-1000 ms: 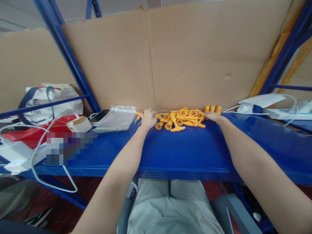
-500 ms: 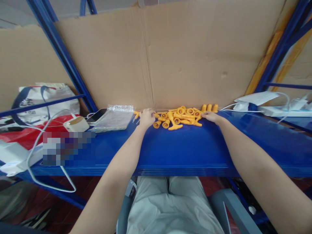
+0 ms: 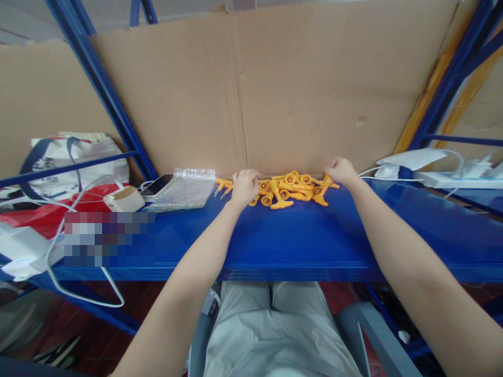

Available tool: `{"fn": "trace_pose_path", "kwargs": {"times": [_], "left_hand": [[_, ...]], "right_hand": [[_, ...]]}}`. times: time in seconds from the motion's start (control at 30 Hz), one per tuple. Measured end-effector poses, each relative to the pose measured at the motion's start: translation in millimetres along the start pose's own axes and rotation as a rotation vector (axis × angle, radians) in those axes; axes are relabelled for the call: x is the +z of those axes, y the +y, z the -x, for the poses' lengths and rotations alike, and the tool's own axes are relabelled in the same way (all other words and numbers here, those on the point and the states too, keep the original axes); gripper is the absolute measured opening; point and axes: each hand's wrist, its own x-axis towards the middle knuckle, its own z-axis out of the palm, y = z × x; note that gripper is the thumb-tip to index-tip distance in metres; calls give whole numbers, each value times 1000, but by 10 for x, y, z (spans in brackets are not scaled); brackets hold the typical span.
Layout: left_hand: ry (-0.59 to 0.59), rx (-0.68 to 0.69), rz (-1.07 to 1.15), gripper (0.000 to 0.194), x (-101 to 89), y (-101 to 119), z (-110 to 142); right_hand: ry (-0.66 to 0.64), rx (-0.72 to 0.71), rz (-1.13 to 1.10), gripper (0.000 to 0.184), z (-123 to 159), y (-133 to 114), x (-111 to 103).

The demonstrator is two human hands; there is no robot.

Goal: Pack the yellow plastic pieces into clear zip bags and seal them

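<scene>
A pile of small orange plastic pieces (image 3: 291, 187) lies at the back of the blue shelf (image 3: 298, 241), against the cardboard wall. My left hand (image 3: 244, 186) rests on the pile's left edge with its fingers curled under; what they hold is hidden. A few loose orange pieces (image 3: 220, 183) lie just left of it. My right hand (image 3: 341, 172) is closed over the pile's right end, and an orange piece (image 3: 323, 189) sticks out from under it.
Clear plastic bags (image 3: 184, 188), a phone (image 3: 159, 184) and a white charger box (image 3: 126, 199) with cables lie to the left, with a tote bag (image 3: 74, 157) beyond. A white power strip (image 3: 451, 180) and paper (image 3: 416, 157) sit at the right. A cardboard sheet (image 3: 294, 89) backs the shelf.
My right hand has lifted from lying flat beside the pile and closed over its right end, hiding the three upright pieces. My left hand curled tighter against the pile's left side.
</scene>
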Motion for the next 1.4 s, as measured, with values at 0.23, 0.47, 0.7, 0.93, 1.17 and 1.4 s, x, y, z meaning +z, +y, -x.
{"fn": "trace_pose_path", "kwargs": {"times": [0.23,0.47,0.7,0.93,1.17,1.4], "left_hand": [[8,255,60,35,30,273,59],[5,371,67,38,94,426,103],[35,320,-27,39,68,305,71],[-205,385,-61,43,101,274,101],[-324,387,-56,31,104,322,113],[-333,357,-32,25,2,377,119]], "right_hand": [[285,-192,-80,10,193,-477,-148],[241,-410,-493,22,364,-848,87],[-203,-423,-677,31,421,-868,211],[-556,-605,-241,20,453,-780,156],[-544,-603,170,15,515,-854,116],[-456,-655,213,18,562,-904,109]]}}
